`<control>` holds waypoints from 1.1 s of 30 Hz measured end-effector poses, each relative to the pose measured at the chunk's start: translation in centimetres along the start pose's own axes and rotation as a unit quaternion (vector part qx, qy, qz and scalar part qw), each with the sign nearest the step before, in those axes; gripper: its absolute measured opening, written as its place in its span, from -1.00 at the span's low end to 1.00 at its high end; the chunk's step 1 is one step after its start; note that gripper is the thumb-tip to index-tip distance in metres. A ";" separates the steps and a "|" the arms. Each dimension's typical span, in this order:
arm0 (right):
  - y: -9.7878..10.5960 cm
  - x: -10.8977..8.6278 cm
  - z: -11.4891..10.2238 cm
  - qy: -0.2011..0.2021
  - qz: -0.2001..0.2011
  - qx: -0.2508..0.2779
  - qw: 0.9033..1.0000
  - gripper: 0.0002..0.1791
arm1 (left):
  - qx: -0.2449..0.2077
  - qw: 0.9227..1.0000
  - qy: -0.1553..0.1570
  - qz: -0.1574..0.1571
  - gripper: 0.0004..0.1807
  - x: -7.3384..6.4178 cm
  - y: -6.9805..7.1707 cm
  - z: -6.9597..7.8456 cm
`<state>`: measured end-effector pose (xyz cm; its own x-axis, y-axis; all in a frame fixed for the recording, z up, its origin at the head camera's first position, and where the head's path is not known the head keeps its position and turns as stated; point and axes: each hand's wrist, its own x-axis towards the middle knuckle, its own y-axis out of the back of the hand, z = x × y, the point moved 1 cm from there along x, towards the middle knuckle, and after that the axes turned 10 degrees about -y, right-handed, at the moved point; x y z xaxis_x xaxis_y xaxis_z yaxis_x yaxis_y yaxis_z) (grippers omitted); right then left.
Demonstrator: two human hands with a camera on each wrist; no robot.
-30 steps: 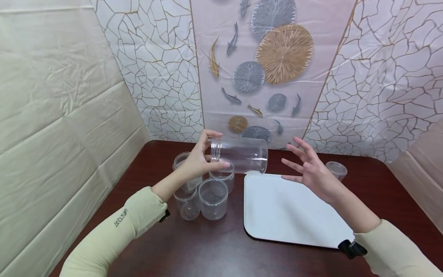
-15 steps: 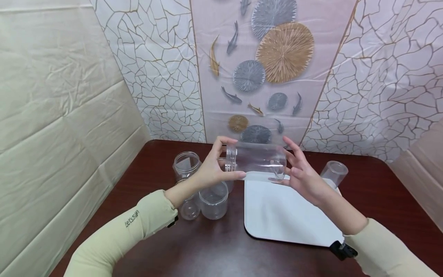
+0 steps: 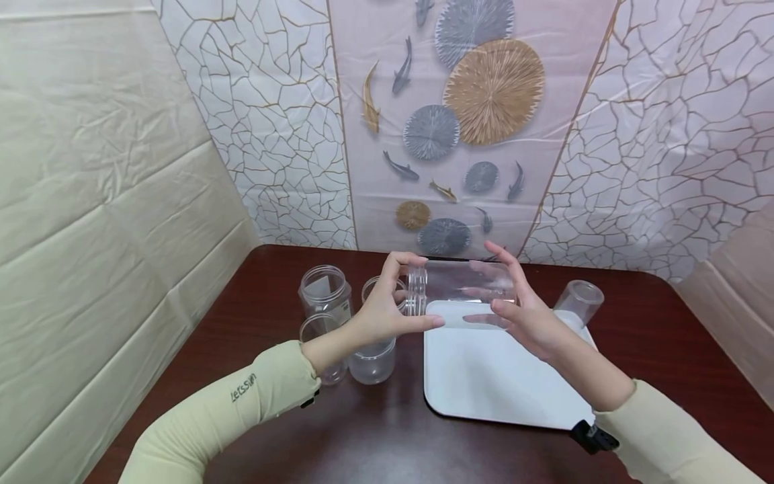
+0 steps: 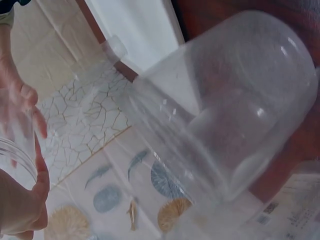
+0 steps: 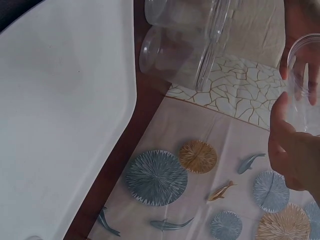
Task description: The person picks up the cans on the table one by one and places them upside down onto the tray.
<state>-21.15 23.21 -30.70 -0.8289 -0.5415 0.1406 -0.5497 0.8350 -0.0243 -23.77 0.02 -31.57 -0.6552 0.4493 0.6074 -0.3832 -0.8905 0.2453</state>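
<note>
A clear plastic jar (image 3: 450,286) lies on its side in the air, over the back of the white tray. My left hand (image 3: 383,302) grips its ridged mouth end, index finger on top and thumb along the lower side. Around the base end, my right hand (image 3: 535,316) holds it between the thumb and the fingers, which show through the clear wall. In the left wrist view the left hand (image 4: 22,205) is at the lower left edge. The right wrist view shows the right hand (image 5: 300,155) at the right edge, beside part of the jar.
Several clear jars stand left of the tray (image 3: 502,383), among them a labelled jar (image 3: 325,292) at the back and a shorter jar (image 3: 371,366) in front. A small clear cup (image 3: 582,301) stands at the tray's back right corner. Patterned cloth (image 3: 290,134) hangs behind the table.
My left hand has brought the jar rightward and slightly down. My right hand, apart from the jar a second ago, has moved left and taken hold of its base end.
</note>
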 end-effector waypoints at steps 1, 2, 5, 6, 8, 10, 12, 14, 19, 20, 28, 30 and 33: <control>-0.1 -0.1 -0.1 -0.004 0.006 -0.009 1.000 -0.26 | -0.002 1.000 -0.001 0.001 -0.16 -0.1 -0.1 0.0; -0.1 -0.1 -0.1 -0.010 0.015 -0.016 1.000 -0.30 | -0.002 1.000 -0.001 0.002 -0.15 -0.2 -0.2 0.0; -0.2 -0.2 -0.2 -0.025 0.040 -0.032 0.998 -0.40 | -0.004 1.000 -0.002 0.006 -0.14 -0.3 -0.4 -0.1; -0.3 -0.2 -0.3 -0.028 0.046 -0.037 0.998 -0.42 | -0.003 1.000 -0.002 0.006 -0.14 -0.3 -0.4 -0.1; -0.3 -0.2 -0.3 -0.032 0.054 -0.044 0.997 -0.44 | 0.002 1.000 -0.002 0.004 -0.13 -0.3 -0.5 -0.1; -0.2 -0.2 -0.4 -0.031 0.055 -0.049 0.997 -0.45 | 0.006 1.000 -0.001 0.001 -0.13 -0.3 -0.5 0.0; -0.1 -0.2 -0.5 -0.031 0.055 -0.053 0.997 -0.45 | 0.012 1.000 -0.002 -0.004 -0.13 -0.3 -0.5 -0.1; 0.1 -0.3 -0.5 -0.030 0.054 -0.054 0.997 -0.46 | 0.017 1.000 -0.007 -0.013 -0.12 -0.3 -0.3 -0.1; 0.8 -0.4 -0.4 -0.020 0.054 -0.052 0.997 -0.47 | 0.014 0.999 -0.030 -0.036 -0.08 -0.3 0.2 -0.2; 0.9 -0.5 -0.4 -0.018 0.054 -0.051 0.997 -0.47 | 0.014 0.999 -0.034 -0.039 -0.08 -0.3 0.4 -0.3; 1.9 -1.3 -0.7 -0.005 0.054 -0.057 0.997 -0.46 | 0.027 0.999 -0.042 -0.021 0.00 -0.8 1.9 -0.2; 2.1 -1.5 -0.7 -0.005 0.057 -0.063 0.996 -0.45 | 0.030 0.999 -0.041 -0.014 0.03 -0.9 2.4 -0.2; 2.6 -1.8 -0.8 -0.006 0.060 -0.066 0.996 -0.46 | 0.037 0.999 -0.040 -0.006 0.02 -1.2 3.4 -0.2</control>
<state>-21.03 26.46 -30.22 -0.8894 -0.4373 0.1332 -0.4286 0.8990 0.0896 -24.40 -3.55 -31.62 -0.5955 0.4555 0.6617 -0.3401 -0.8892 0.3060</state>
